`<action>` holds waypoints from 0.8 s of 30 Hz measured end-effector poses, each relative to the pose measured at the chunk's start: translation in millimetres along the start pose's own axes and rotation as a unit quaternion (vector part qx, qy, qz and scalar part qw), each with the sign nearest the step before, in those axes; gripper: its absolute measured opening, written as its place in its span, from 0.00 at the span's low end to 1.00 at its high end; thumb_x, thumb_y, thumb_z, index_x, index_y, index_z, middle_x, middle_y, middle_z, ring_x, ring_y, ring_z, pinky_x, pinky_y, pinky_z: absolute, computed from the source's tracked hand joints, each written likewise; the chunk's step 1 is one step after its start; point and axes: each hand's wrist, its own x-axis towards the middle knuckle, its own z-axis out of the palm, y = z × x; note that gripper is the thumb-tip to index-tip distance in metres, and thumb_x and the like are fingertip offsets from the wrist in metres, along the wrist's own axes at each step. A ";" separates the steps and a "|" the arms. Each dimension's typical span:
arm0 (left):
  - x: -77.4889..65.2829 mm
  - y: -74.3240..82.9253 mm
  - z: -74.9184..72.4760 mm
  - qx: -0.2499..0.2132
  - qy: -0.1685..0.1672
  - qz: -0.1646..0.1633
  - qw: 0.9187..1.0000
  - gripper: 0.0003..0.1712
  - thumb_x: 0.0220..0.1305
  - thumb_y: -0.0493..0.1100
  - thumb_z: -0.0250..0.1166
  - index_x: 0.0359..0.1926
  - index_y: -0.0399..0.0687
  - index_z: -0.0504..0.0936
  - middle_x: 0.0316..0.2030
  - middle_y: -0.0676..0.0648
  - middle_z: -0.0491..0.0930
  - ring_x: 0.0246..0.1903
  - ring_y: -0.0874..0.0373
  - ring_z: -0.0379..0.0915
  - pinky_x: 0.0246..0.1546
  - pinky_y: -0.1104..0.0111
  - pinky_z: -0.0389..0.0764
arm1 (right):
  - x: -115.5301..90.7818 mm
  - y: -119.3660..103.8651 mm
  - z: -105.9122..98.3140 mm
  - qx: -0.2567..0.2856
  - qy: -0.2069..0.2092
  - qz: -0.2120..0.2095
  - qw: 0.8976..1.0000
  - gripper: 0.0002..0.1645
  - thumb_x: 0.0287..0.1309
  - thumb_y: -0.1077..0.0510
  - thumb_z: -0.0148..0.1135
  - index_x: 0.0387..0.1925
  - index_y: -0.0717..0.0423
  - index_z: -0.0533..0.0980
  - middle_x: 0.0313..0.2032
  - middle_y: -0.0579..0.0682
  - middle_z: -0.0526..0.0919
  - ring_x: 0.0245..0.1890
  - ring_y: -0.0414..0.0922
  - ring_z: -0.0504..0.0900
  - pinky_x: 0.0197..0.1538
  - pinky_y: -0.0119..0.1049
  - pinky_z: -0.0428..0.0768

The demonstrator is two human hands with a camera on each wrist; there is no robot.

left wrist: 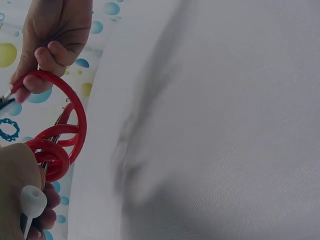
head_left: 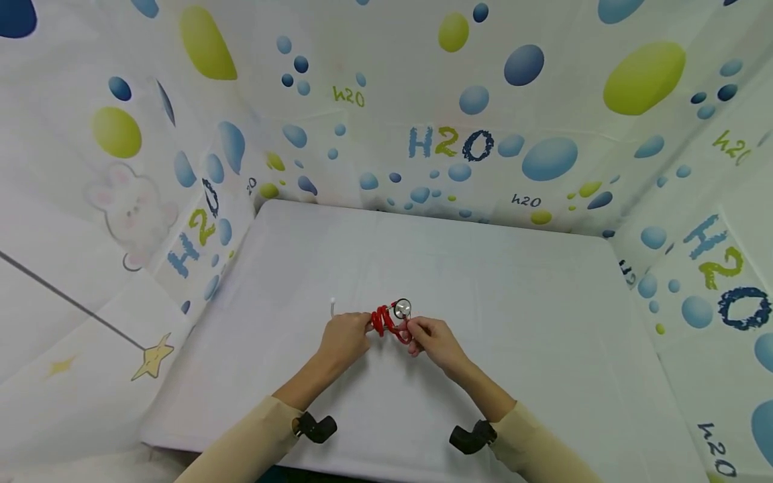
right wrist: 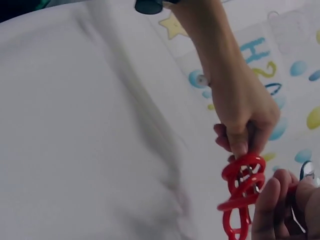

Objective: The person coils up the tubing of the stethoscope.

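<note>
A stethoscope [head_left: 379, 320] with red tubing is held between both hands above the white table. Its tubing is wound in several loops around the metal ear tubes. My left hand [head_left: 345, 337] grips the ear tubes at the left end of the loops, and a white ear tip [left wrist: 33, 201] sticks out past that hand. With thumb and fingers, my right hand [head_left: 437, 343] pinches the tubing close to the round silver chest piece [head_left: 402, 308]. In the right wrist view the loops [right wrist: 243, 182] hang between the two hands; the other ear tip cannot be made out.
The white-covered table [head_left: 513, 315] spreads around the hands, its front edge beneath the forearms. A white curtain [head_left: 386, 174] with blue and green spots and H2O lettering stands behind and at both sides. Black wrist cameras [head_left: 473, 437] sit on both wrists.
</note>
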 end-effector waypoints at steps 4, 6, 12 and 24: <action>0.8 1.0 0.0 -0.007 0.015 0.000 1.000 0.07 0.51 0.40 0.64 0.19 0.50 0.76 0.15 0.53 0.77 0.14 0.61 0.67 0.16 0.65 0.71 | 2.1 0.1 8.9 0.019 0.056 0.020 0.998 0.19 0.58 0.50 0.54 0.42 0.62 0.74 0.32 0.62 0.80 0.22 0.40 0.78 0.29 0.34 0.80; 1.0 1.4 0.6 -0.010 0.021 0.003 1.000 0.07 0.51 0.40 0.63 0.19 0.50 0.76 0.15 0.53 0.77 0.13 0.61 0.66 0.16 0.66 0.71 | 3.7 1.2 12.6 0.032 0.079 0.033 0.996 0.19 0.58 0.50 0.55 0.41 0.63 0.74 0.31 0.61 0.81 0.21 0.41 0.80 0.29 0.35 0.80; 3.2 3.0 0.7 -0.014 0.035 0.003 0.999 0.07 0.51 0.40 0.63 0.19 0.49 0.76 0.13 0.53 0.75 0.12 0.63 0.59 0.14 0.69 0.67 | 6.3 3.3 18.2 0.061 0.093 0.055 0.992 0.21 0.59 0.52 0.54 0.42 0.69 0.71 0.34 0.68 0.80 0.20 0.40 0.80 0.29 0.36 0.80; 2.1 6.4 -1.9 -0.017 0.046 0.013 0.999 0.06 0.49 0.39 0.63 0.19 0.47 0.77 0.13 0.53 0.77 0.12 0.65 0.59 0.14 0.71 0.68 | 3.1 -17.7 17.6 0.053 0.106 0.079 0.990 0.16 0.60 0.56 0.53 0.39 0.67 0.72 0.23 0.54 0.81 0.20 0.40 0.80 0.29 0.34 0.80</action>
